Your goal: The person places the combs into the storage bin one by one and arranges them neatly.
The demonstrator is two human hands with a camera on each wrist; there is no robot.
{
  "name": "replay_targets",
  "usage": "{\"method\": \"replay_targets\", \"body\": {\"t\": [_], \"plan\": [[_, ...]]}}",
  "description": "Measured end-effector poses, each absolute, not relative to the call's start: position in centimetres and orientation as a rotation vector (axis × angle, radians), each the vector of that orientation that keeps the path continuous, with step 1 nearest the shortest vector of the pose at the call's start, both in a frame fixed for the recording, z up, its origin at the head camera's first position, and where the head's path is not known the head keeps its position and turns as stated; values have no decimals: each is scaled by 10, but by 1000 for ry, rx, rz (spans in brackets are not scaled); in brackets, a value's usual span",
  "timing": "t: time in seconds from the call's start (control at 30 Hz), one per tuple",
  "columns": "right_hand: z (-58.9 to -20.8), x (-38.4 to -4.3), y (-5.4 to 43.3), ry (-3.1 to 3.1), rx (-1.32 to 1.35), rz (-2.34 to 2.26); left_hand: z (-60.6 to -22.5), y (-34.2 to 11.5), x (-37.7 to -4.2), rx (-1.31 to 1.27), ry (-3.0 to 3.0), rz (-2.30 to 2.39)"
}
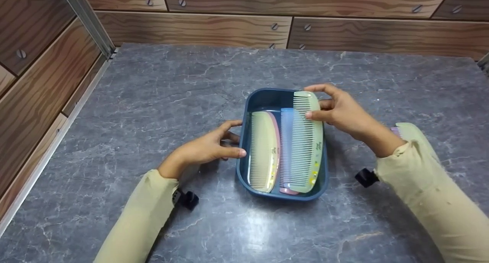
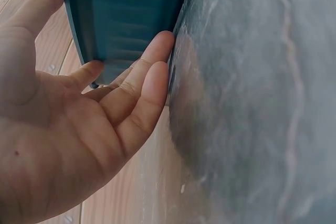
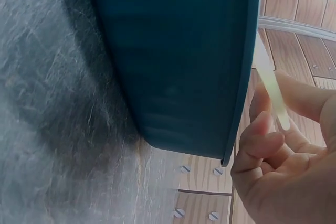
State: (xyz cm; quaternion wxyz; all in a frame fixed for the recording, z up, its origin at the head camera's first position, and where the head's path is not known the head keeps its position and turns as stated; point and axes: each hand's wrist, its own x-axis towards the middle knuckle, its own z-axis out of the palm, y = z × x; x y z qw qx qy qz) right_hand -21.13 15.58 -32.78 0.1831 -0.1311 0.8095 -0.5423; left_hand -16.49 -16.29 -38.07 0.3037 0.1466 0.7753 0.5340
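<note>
A dark blue plastic box (image 1: 282, 196) stands on the table with several combs in it. At its left lies a pale yellow-green comb (image 1: 263, 152) with a pink comb edge (image 1: 277, 141) showing beside it. A blue comb (image 1: 287, 141) lies in the middle, and a pink end (image 1: 289, 191) peeks out below it. My right hand (image 1: 345, 112) pinches a light green comb (image 1: 315, 148) between thumb and fingers over the box's right side; the right wrist view shows this comb (image 3: 272, 87) edge-on above the rim. My left hand (image 1: 206, 144) touches the box's left wall with fairly straight fingers.
Beyond my right wrist, another light green comb (image 1: 410, 131) with a purple one (image 1: 395, 131) lies partly hidden by the sleeve. The grey marble-patterned table (image 1: 172, 83) ends at wood-patterned panels (image 1: 198, 28) at the back and left.
</note>
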Motion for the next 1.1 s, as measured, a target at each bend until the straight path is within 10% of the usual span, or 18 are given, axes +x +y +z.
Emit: {"method": "replay_targets", "body": {"t": [1.1], "plan": [[-333,-218,155,2657,-509,-1069,-380,-163,-165,418,2047,1430]]}}
